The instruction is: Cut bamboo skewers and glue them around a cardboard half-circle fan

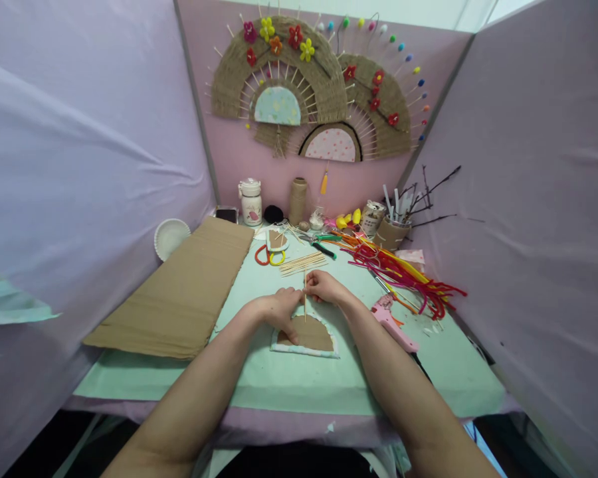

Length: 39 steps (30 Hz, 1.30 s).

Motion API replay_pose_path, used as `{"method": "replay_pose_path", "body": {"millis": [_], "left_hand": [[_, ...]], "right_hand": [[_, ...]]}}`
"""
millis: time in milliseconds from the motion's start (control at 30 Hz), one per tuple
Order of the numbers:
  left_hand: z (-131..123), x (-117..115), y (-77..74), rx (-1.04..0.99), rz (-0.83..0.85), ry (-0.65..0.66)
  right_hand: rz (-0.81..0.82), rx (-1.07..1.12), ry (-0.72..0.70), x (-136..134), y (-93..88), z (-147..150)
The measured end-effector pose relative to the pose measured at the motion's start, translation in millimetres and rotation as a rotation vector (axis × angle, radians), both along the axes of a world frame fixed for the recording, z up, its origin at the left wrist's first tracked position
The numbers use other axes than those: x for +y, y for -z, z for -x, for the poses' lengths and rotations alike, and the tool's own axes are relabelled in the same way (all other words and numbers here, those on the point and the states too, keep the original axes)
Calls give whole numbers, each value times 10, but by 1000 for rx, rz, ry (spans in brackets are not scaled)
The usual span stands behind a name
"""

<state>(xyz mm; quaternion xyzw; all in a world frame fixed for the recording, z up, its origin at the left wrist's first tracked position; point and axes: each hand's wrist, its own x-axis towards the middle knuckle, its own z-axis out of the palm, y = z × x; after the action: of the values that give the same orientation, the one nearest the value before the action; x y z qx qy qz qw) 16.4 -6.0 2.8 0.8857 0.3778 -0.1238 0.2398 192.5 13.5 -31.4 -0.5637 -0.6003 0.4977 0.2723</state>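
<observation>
The mint-covered worktop carries everything before us, its front edge on our side of the half-round cardboard panel. Left of that panel and well apart, we see a corrugated cardboard sheet; beyond it to the right lies a bundle of red, orange and yellow pipe cleaners. The half-round cardboard panel has pale fabric trim, its straight edge towards us, its arch facing away, its long axis running left to right. Our left hand is over the panel's left part: the grip is spread, thumb laid on the cardboard face, fingertips near the stick. Our right hand is just beyond the arch, its grip pinching the stick between thumb and fingertips. Mint cloth shows between panel and pink glue gun on the right, and as far as the front edge. The thin wooden stick points away from us, its near end over the panel's arched edge; whether it touches, we cannot tell.
</observation>
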Motion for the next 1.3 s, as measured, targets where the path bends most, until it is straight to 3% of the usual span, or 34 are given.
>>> {"method": "replay_pose_path", "body": {"millis": [1300], "left_hand": [[3, -5, -9, -13, 0, -8]], "right_hand": [[14, 22, 26, 3, 4, 13]]}}
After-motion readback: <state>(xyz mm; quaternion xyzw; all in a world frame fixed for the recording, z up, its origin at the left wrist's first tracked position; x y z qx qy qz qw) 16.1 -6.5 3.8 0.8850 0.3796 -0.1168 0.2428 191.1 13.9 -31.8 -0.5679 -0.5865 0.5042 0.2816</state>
